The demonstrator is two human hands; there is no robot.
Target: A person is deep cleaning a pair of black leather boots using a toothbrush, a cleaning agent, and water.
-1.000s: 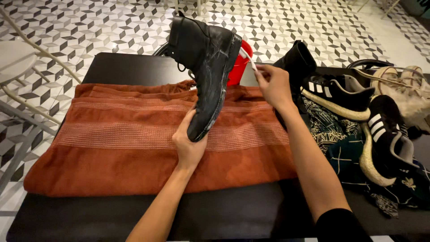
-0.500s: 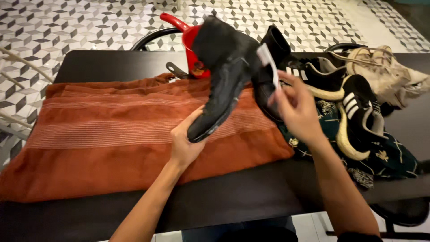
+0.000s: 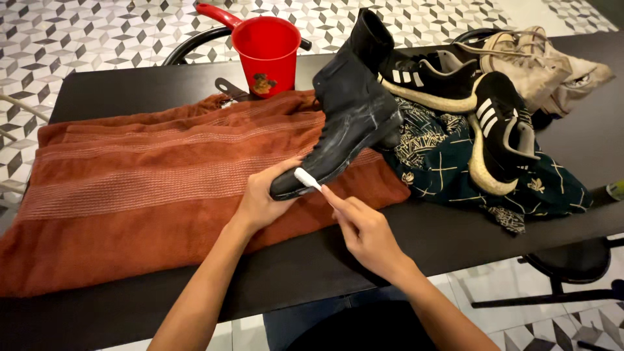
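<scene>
A tall black boot (image 3: 351, 123) lies tilted on its side over a rust-orange towel (image 3: 143, 182), its sole streaked with white. My left hand (image 3: 263, 198) grips the boot at its toe. My right hand (image 3: 364, 231) holds a small white brush (image 3: 307, 179), whose head touches the toe of the boot just beside my left fingers. A second black boot (image 3: 372, 36) stands behind the first one.
A red plastic cup (image 3: 266, 55) with a handle stands at the table's far edge. To the right, two black sneakers (image 3: 468, 97) with white stripes lie on a dark patterned cloth (image 3: 448, 169), and tan shoes (image 3: 539, 65) sit behind them. The black table (image 3: 312, 266) stands on a patterned tile floor.
My right hand dropped from beside the raised boot's shaft to its toe, bringing the white brush onto it. The boot came down lower over the towel. The camera view shifted.
</scene>
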